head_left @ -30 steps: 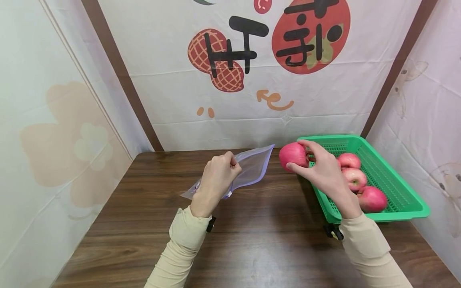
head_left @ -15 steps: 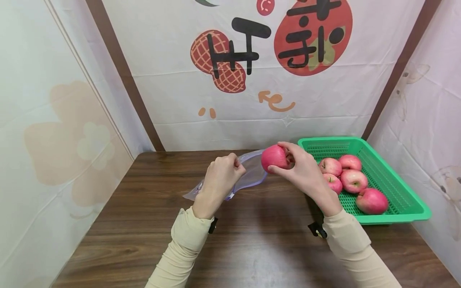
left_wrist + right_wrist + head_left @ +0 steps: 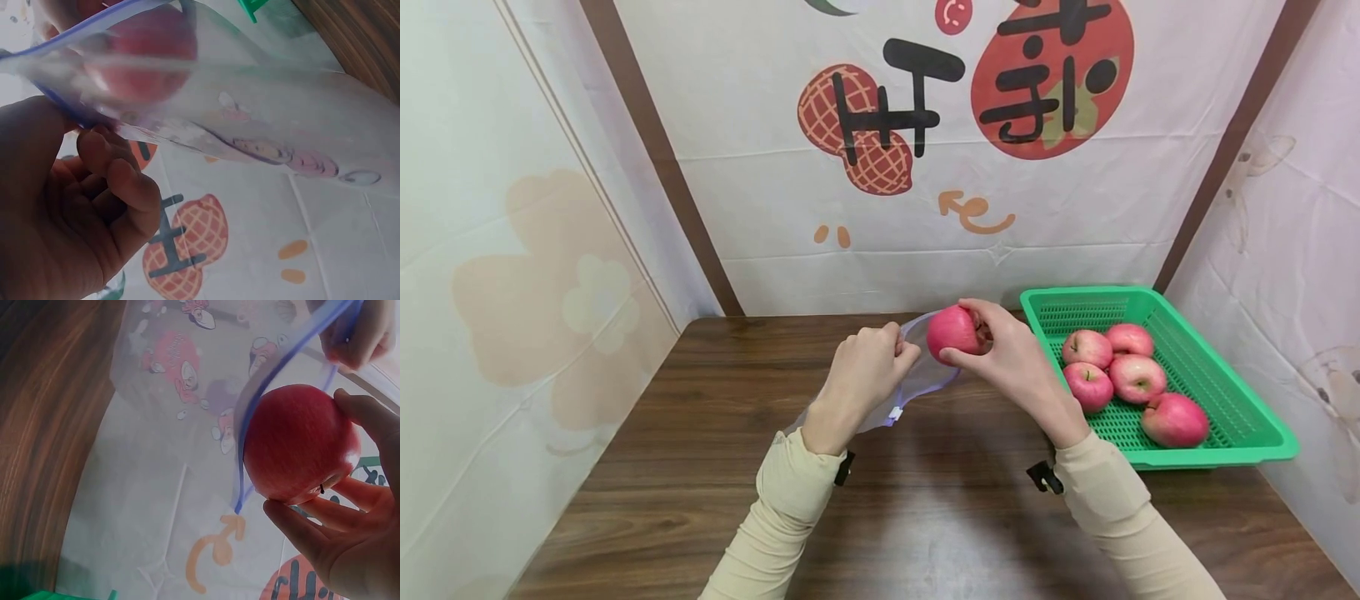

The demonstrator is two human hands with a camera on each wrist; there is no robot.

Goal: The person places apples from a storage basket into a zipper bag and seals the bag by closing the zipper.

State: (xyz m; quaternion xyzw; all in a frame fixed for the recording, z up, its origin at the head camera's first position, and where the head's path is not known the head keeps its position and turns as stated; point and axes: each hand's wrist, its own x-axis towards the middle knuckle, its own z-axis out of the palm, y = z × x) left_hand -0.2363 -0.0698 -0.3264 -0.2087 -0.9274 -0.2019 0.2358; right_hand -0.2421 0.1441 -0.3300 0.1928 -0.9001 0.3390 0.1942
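Note:
My left hand (image 3: 867, 367) pinches the purple zip edge of a clear printed zip bag (image 3: 269, 106) between thumb and fingers. The bag hangs spread, its mouth parted toward the right, with a white slider (image 3: 895, 413) on its zip. A red apple (image 3: 300, 444) is held in my right hand (image 3: 1000, 354), fingers and thumb around its sides. In the right wrist view the apple lies right at the bag's mouth, overlapping the purple rim. Through the film in the left wrist view, the apple (image 3: 147, 59) shows blurred.
To the right stands a green plastic basket (image 3: 1232, 392) with several apples (image 3: 1137, 377) in it. Brown wooden table (image 3: 700, 500) lies beneath. A white printed cloth (image 3: 760, 208) hangs behind, with more cloth on both sides.
My right hand has carried the apple left from beside the basket to the bag's mouth. The left hand stays nearly in place, still holding the bag, whose mouth has shifted slightly.

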